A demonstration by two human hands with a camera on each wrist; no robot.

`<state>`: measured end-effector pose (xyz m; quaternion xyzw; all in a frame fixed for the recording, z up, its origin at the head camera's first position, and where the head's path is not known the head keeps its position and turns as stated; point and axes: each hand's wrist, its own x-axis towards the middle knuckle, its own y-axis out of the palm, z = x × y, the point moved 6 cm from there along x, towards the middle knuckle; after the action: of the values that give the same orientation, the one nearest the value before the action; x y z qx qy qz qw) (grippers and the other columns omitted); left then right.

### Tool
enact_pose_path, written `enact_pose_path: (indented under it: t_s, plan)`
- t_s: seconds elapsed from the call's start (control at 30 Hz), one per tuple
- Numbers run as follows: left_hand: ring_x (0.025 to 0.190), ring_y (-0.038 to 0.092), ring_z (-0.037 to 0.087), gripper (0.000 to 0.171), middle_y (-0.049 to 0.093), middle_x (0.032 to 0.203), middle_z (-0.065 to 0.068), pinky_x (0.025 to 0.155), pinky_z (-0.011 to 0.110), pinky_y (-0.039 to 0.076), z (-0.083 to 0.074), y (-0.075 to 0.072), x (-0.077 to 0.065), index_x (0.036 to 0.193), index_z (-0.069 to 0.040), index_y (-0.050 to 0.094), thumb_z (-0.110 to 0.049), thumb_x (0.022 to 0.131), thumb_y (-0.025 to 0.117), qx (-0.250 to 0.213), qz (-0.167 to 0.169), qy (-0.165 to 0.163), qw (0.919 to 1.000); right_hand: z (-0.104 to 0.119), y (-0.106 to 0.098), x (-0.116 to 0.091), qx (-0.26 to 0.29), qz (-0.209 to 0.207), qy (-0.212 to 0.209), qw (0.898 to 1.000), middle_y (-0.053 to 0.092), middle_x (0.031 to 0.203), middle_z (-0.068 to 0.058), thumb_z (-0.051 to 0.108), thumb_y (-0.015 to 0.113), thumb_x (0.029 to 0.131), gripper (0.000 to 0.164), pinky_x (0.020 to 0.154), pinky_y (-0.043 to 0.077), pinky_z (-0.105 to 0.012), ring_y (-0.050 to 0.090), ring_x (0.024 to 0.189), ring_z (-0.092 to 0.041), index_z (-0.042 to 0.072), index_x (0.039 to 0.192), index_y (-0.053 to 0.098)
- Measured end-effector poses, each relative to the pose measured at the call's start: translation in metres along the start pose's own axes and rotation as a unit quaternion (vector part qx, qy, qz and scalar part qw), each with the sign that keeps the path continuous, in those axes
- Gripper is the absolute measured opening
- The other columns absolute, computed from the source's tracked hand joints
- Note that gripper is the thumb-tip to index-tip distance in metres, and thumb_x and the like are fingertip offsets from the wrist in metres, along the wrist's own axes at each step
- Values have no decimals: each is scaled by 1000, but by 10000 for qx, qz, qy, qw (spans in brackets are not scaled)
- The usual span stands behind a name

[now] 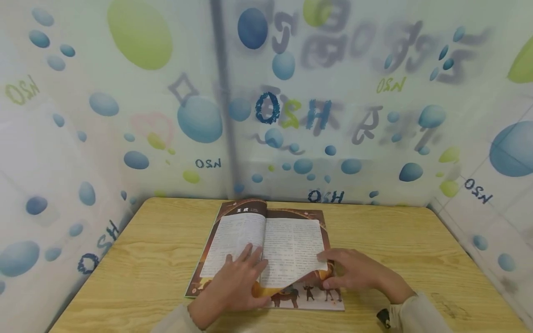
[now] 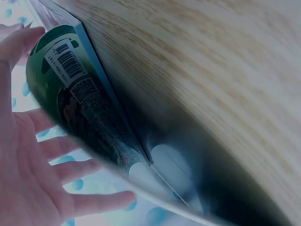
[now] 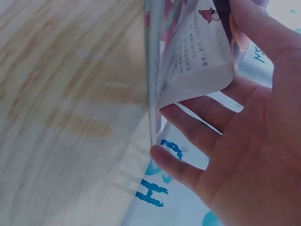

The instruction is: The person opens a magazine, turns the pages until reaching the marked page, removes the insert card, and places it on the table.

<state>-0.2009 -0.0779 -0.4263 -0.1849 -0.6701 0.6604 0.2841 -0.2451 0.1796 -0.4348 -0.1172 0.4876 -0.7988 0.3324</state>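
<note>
A magazine [image 1: 225, 236] lies open on the table with dense columns of print on both pages. My left hand [image 1: 235, 284] rests over the lower left page and the fold, fingers spread. In the left wrist view, the green back cover with a barcode [image 2: 70, 66] shows beyond the left hand's fingers. At the right edge, my right hand [image 1: 358, 270] pinches the right page [image 1: 291, 245] near its lower corner. That corner is lifted and curled, uncovering an illustrated page [image 1: 310, 298] beneath. The right wrist view shows the page [image 3: 202, 70] bent between thumb and fingers.
The magazine lies on a wood-grain table [image 1: 125, 259], close to its back edge. A translucent curtain [image 1: 354, 185] with blue and green drops and lettering hangs behind the table and along both sides. A small black piece [image 1: 383, 318] is at the right cuff.
</note>
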Motion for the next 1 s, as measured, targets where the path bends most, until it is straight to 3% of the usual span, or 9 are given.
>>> enact_pose_path:
  t_s: [0.17, 0.33, 0.43, 0.7, 0.83, 1.0]
  plan:
    - [133, 42, 33, 78, 46, 145, 13, 93, 65, 41, -8, -6, 2, 142, -17, 49, -61, 80, 65, 100, -379, 566, 9976, 4, -8, -5, 20, -267, -137, 9995, 53, 139, -10, 64, 59, 85, 78, 100, 40, -55, 48, 128, -32, 8, 139, 53]
    - [140, 35, 28, 78, 29, 157, 6, 97, 53, 44, -24, -10, 2, 154, -26, 29, -39, 87, 67, 55, -585, 1544, 9863, 9, -16, -11, 155, -469, -271, 9984, 50, 142, -11, 58, 63, 86, 75, 100, 39, -58, 47, 129, -35, 8, 141, 51]
    - [141, 32, 26, 81, 21, 160, 3, 97, 50, 45, -32, -11, 2, 155, -32, 24, -29, 88, 68, 103, -636, 1853, 9806, 9, -20, -14, 289, -512, -216, 9980, 49, 142, -12, 53, 64, 89, 71, 99, 39, -60, 46, 130, -37, 9, 143, 49]
    - [142, 30, 27, 81, 20, 161, 6, 100, 48, 44, -37, -11, -1, 151, -33, 35, -36, 82, 76, 508, -758, 1948, 9766, 9, -22, -15, 758, -609, -171, 9951, 49, 143, -14, 30, 36, 107, 46, 100, 35, -63, 43, 131, -39, 5, 144, 47]
    - [143, 27, 27, 74, 19, 161, 6, 100, 49, 43, -36, -12, -2, 149, -30, 40, -34, 83, 74, 600, -888, 1902, 9759, 6, -21, -13, 712, -717, -7, 9949, 44, 147, -14, 33, 34, 107, 49, 104, 30, -63, 37, 136, -39, 6, 146, 44]
    - [146, 19, 27, 69, 18, 161, 5, 104, 52, 38, -32, -13, -3, 148, -27, 43, -33, 84, 68, 787, -1133, 1735, 9751, 0, -23, -14, 460, -1090, 199, 9928, 31, 154, -18, 39, 40, 104, 57, 105, 24, -67, 27, 140, -42, 8, 151, 34]
